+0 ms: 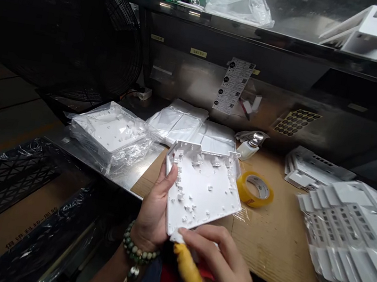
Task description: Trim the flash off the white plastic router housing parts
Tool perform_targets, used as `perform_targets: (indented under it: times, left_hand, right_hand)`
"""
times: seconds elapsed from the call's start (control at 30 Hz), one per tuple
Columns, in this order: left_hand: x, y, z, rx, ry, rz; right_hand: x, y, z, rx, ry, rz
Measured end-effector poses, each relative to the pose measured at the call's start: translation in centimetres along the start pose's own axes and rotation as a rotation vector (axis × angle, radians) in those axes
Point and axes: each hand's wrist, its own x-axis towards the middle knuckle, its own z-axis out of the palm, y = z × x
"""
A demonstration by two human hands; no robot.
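My left hand (156, 207) grips a white plastic housing (207, 194) by its left side, thumb over the edge. The housing is tilted, its inner face with small posts and clips turned towards me. At its lower corner, my right hand (218, 269) is closed, pinching a small white piece (177, 237) between forefinger and thumb. Whether that piece is cloth or paper I cannot make out. A yellow finger cot (187, 269) covers the right thumb. Beaded bracelets (138, 250) circle my left wrist.
Bagged white housings (111, 129) stand left; wrapped white parts (180, 120) lie behind. A metal-topped bottle (250, 146) and yellow tape roll (255, 189) sit on the cardboard (269, 239). Stacked slotted panels (349, 228) fill the right. A fan (116, 53) and shelf (290, 40) bound the bench.
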Motion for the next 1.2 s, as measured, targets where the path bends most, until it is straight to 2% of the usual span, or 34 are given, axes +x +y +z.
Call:
perform_targets:
  times: [0.1, 0.17, 0.27, 0.33, 0.4, 0.47, 0.53, 0.73, 0.83, 0.97, 1.1, 1.2]
  left_hand:
    - [0.1, 0.0, 0.1, 0.002, 0.063, 0.036]
    - [0.1, 0.3, -0.2, 0.019, 0.075, 0.032]
    - [0.4, 1.3, -0.9, 0.036, 0.082, 0.017]
    - [0.5, 2.3, -1.5, 0.058, 0.052, -0.010]
    - [0.6, 3.2, -2.2, 0.108, -0.026, -0.039]
    - [0.5, 4.0, -3.1, 0.183, -0.111, -0.054]
    - [0.4, 4.7, -4.1, 0.260, -0.149, -0.063]
    - [-0.1, 5.4, -6.6, 0.350, -0.079, 0.020]
    - [-0.3, 5.4, -6.8, 0.370, -0.031, 0.051]
    - [-0.5, 5.2, -6.7, 0.377, -0.034, 0.047]
    - [-0.4, 4.9, -6.9, 0.350, -0.039, 0.014]
    - [-0.5, 5.0, -7.3, 0.402, -0.079, -0.031]
  right_hand:
    - [-0.2, -0.2, 1.1, 0.004, -0.001, -0.047]
    - [-0.4, 0.2, 0.8, -0.028, -0.017, -0.037]
    - [-1.0, 1.7, -1.4, -0.048, 0.004, 0.097]
    - [-1.6, 3.1, -3.4, -0.055, 0.097, 0.205]
    - [-2.2, 4.6, -5.2, -0.094, 0.233, 0.278]
    - [-2.6, 5.6, -6.4, -0.143, 0.330, 0.302]
    - [-2.6, 6.0, -7.0, -0.157, 0.367, 0.295]
    - [-1.5, 5.8, -6.6, -0.219, 0.243, 0.195]
    - [-1.3, 5.8, -6.6, -0.229, 0.248, 0.171]
    - [-1.7, 6.8, -6.7, -0.190, 0.168, 0.102]
    - [-1.3, 8.0, -7.6, -0.220, 0.238, 0.155]
    - [0.0, 7.6, -8.2, -0.196, 0.319, 0.176]
